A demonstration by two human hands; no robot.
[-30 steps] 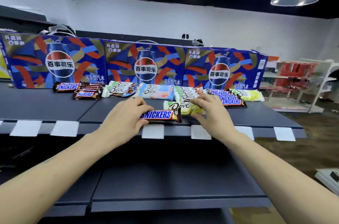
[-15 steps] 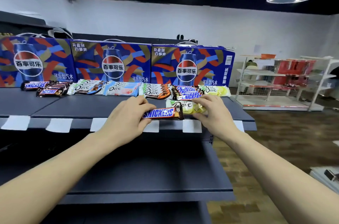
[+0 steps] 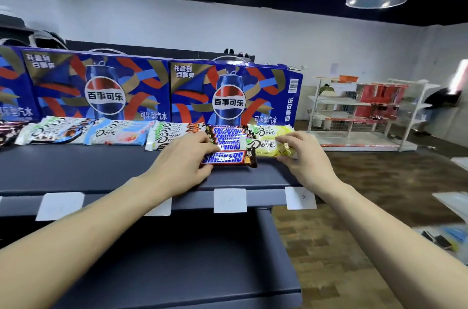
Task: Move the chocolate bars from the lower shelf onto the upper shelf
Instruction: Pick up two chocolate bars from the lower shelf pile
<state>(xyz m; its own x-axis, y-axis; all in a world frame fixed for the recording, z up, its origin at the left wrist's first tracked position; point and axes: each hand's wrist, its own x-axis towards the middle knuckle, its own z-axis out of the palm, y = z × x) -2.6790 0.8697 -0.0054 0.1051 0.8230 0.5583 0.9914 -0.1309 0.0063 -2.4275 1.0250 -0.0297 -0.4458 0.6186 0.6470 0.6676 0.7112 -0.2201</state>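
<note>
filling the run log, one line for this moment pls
phase: placing | left hand: holds Snickers bar | right hand: holds yellow Dove bar | over: upper shelf

Glossy wrapper on the Snickers bar (image 3: 226, 158); matt dark upper shelf (image 3: 76, 169); glossy printed cartons (image 3: 101, 90).

Brown-and-blue Snickers bar (image 3: 229, 158): carried deeper onto dark grey upper shelf (image 3: 76, 169), now just in front of the Snickers stack (image 3: 226, 137).
Yellow Dove bar (image 3: 268, 147): moved back likewise, now against the rear yellow Dove bar (image 3: 269, 130).
Left hand (image 3: 182, 159), right hand (image 3: 304, 159): both advanced past the shelf's front edge.
</note>
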